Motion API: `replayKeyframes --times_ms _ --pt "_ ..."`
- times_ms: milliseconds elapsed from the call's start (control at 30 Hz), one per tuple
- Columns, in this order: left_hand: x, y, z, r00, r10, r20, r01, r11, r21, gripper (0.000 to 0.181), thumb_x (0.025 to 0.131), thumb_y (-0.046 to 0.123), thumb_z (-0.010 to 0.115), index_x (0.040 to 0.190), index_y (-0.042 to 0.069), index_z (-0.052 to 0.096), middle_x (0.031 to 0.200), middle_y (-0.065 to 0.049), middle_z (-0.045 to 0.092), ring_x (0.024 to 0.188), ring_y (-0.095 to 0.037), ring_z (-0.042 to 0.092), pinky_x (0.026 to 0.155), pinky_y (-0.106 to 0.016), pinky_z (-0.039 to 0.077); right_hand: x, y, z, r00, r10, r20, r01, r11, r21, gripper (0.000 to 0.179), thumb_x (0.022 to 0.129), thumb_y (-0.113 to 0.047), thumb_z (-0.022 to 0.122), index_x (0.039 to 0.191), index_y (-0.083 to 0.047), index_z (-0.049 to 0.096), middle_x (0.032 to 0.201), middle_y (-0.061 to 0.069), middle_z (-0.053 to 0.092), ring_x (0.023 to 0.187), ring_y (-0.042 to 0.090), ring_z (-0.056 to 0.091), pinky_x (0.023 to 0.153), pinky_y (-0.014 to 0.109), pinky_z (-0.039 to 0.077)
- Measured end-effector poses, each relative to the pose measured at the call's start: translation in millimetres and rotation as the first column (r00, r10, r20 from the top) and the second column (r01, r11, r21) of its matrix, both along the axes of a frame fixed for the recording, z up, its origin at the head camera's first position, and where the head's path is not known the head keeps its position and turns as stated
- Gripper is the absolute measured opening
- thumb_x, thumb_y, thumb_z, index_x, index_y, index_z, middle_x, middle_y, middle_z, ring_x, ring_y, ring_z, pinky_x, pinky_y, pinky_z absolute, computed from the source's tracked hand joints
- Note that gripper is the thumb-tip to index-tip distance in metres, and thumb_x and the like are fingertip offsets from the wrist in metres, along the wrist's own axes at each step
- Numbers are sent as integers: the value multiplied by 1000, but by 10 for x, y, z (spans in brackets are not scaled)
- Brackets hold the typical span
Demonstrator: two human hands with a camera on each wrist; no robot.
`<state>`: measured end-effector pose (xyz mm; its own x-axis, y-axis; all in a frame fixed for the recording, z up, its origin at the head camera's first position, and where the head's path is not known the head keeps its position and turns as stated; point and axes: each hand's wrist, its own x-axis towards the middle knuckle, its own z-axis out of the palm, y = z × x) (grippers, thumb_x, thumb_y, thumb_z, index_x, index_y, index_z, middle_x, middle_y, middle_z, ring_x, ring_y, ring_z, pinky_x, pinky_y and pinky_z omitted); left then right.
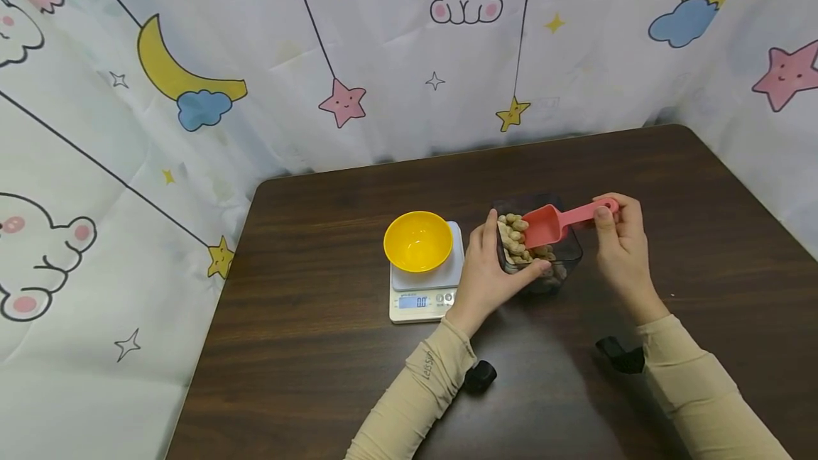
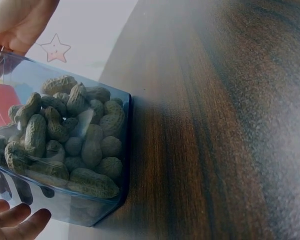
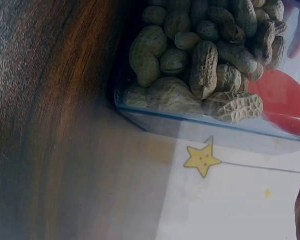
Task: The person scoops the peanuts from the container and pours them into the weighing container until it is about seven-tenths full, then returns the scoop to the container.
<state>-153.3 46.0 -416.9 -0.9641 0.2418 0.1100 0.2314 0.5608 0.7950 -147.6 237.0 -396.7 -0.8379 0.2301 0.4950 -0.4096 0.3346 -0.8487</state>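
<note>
My left hand [image 1: 491,275] grips the near left side of a clear plastic container [image 1: 571,250], its thumb along the near rim. Unshelled peanuts [image 1: 513,236] fill the lower part of the container, seen through its wall as peanuts [image 2: 55,132] in the left wrist view and peanuts [image 3: 205,60] in the right wrist view. By its handle, my right hand [image 1: 623,254] pinches a pink scoop [image 1: 543,226], whose bowl is inside the container over the peanuts. The scoop's bowl [image 3: 282,100] shows red through the container in the right wrist view.
Left of the container, a yellow bowl [image 1: 418,241] stands on a white digital kitchen scale [image 1: 402,304], whose display reads 0.0. Everything stands on a dark brown wooden table [image 1: 307,339]. Behind it hangs a patterned curtain [image 1: 396,48].
</note>
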Motion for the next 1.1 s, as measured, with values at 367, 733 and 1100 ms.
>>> replayKeyframes --times_ms 367,733,1100 --pt "2 -6 -1 999 -3 -40 2 1000 -13 103 73 59 69 151 25 11 141 -8 38 125 -23 44 103 -38 44 -20 -48 55 997 73 -8 -72 961 -267 15 98 -10 41 111 -16 46 98 -2 49 80 5 55 78 11 47" --pt "-3 1 -6 1000 1 -17 -1 1000 -13 103 73 60 67 151 25 10 142 -8 37 125 -22 44 104 -39 43 17 -18 -10 991 130 -30 -133 975 -180 22 97 -3 42 118 -10 44 99 -4 49 79 1 56 77 7 47" --pt "-11 1 2 1000 -2 -9 2 1000 -24 103 73 61 67 151 28 8 142 -8 36 126 -22 43 105 -38 42 8 -11 -102 987 142 -69 -155 958 -242 25 96 0 41 120 -5 41 99 -1 50 82 4 60 80 9 49"
